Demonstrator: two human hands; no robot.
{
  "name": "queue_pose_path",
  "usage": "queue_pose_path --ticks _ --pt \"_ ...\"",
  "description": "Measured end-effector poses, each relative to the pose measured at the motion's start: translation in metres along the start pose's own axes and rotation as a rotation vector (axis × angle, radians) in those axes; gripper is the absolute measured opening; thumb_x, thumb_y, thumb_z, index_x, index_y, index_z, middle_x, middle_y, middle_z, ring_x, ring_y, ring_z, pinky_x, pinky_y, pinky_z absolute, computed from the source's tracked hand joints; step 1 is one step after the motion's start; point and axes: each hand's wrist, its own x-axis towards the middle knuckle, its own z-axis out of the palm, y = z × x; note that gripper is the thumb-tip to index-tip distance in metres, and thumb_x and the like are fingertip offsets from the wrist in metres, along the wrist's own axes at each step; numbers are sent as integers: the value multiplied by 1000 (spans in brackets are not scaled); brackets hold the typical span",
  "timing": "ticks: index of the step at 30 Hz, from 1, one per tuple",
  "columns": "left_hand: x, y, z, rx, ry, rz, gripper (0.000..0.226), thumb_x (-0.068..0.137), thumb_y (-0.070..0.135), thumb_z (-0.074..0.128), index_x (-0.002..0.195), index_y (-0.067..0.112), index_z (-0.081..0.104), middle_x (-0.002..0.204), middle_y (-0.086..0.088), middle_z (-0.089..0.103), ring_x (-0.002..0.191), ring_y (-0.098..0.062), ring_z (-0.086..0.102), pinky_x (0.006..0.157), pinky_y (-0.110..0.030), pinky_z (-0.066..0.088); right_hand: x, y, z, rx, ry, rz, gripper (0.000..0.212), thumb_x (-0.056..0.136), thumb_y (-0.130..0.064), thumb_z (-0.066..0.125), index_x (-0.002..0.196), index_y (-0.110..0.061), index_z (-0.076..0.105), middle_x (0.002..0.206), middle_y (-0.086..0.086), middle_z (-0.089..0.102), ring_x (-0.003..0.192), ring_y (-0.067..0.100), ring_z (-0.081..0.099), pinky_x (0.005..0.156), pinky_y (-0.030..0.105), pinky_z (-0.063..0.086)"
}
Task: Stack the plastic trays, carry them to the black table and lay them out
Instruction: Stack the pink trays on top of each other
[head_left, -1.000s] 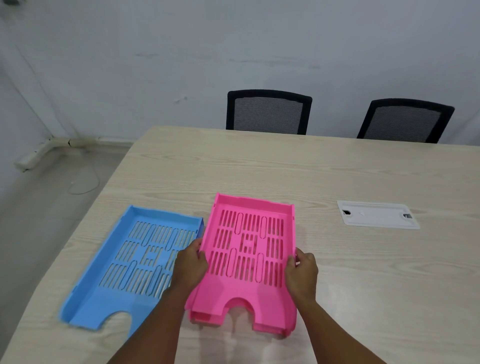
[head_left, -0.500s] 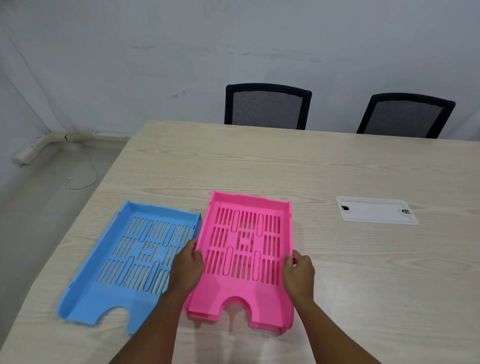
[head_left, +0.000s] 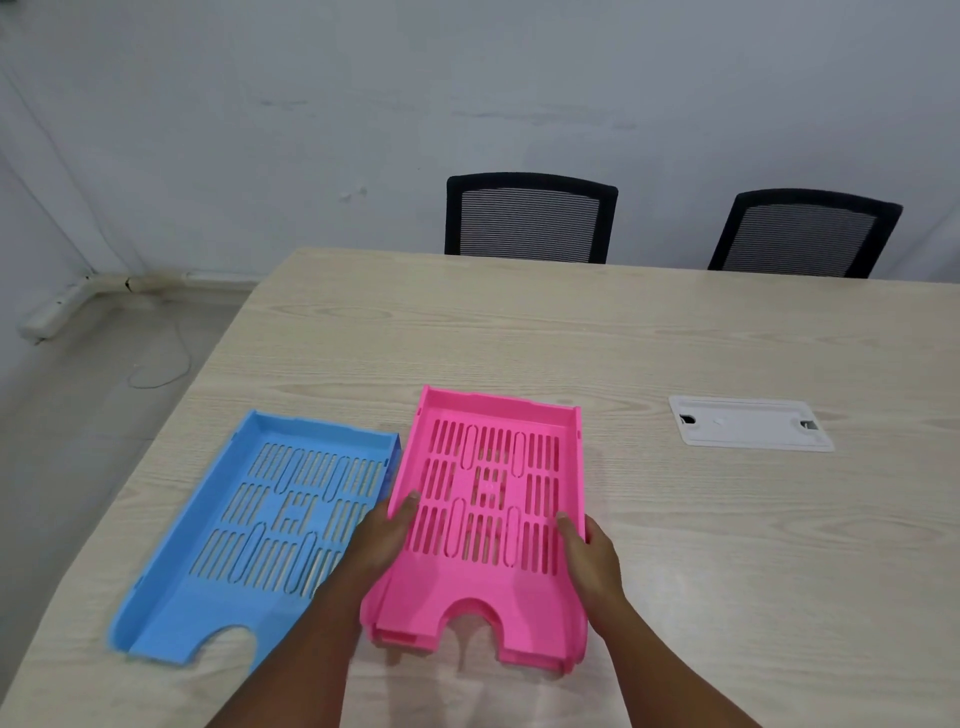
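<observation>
A pink slotted plastic tray (head_left: 488, 499) is at the near middle of the light wooden table (head_left: 675, 332); a second pink edge shows under its near end, so it looks like a nested stack. My left hand (head_left: 382, 535) grips its left wall and my right hand (head_left: 589, 556) grips its right wall, thumbs inside. A blue tray (head_left: 270, 525) of the same shape lies flat on the table just to the left, its far corner almost touching the pink one.
A white cable cover plate (head_left: 750, 428) is set into the table to the right. Two black mesh chairs (head_left: 530, 215) (head_left: 802, 234) stand at the far edge. The table's left edge drops to grey floor with a loose cable (head_left: 161, 374).
The pink tray with both hands on it has shifted slightly toward the blue tray and its far end looks a little raised. The blue tray has not moved.
</observation>
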Motion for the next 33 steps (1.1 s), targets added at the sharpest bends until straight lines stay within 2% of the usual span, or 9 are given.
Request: queue_pose_path --ticks 4,8,14,17,20,22,25,27,33 --pt "0 -1 -1 -90 37 -55 63 104 52 25 97 13 74 86 -9 75 86 -28 72 90 -46 57 -2 2 -3 50 13 32 47 104 -46 36 125 -16 67 103 3 74 97 21 70 94 45 54" --pt "1 -4 -2 -110 49 -70 61 105 50 27 79 15 70 74 -8 71 71 -24 69 76 -40 58 -8 7 -7 74 23 49 45 104 -45 37 120 -20 70 104 3 76 100 23 71 98 47 53" --pt "-1 -9 6 -30 89 -26 73 105 49 18 87 -2 68 76 -18 66 78 -33 71 83 -45 57 -16 4 -5 36 32 68 46 104 -45 35 97 -23 74 91 5 79 87 23 75 72 33 56" --pt "-2 -16 8 40 107 -14 71 106 48 18 75 1 62 69 -16 58 64 -25 60 71 -37 52 -18 6 -4 11 35 63 51 105 -45 33 92 -19 75 90 11 78 85 26 75 66 32 55" --pt "-3 -16 8 38 82 -1 67 106 46 20 73 4 60 65 -13 52 60 -20 53 63 -33 46 -16 11 -4 -29 33 53 54 105 -46 32 97 -15 75 91 11 77 86 27 74 71 35 58" --pt "-3 -13 5 64 73 -5 67 106 47 21 74 5 62 66 -12 56 61 -21 56 66 -31 46 -15 11 -4 -79 46 43 54 104 -47 31 103 -13 74 95 11 76 93 30 72 85 45 58" --pt "-5 -12 -2 104 63 9 64 106 47 27 94 1 70 90 -20 70 85 -31 68 79 -38 51 -11 8 -5 -268 194 -42 46 101 -43 42 128 -12 65 117 12 68 118 35 57 103 54 46" --pt "-7 -10 -9 127 131 38 50 106 41 34 104 5 69 99 -17 71 93 -31 67 83 -40 52 -10 2 -5 -357 280 -133 50 98 -39 52 138 -9 56 125 12 59 124 33 45 105 53 42" --pt "-23 -2 -30 77 366 58 27 102 30 47 108 13 68 108 -10 69 92 -23 59 79 -32 42 -6 -38 2 -402 340 -426 33 93 -20 59 123 -7 59 112 11 56 111 29 44 93 45 45"
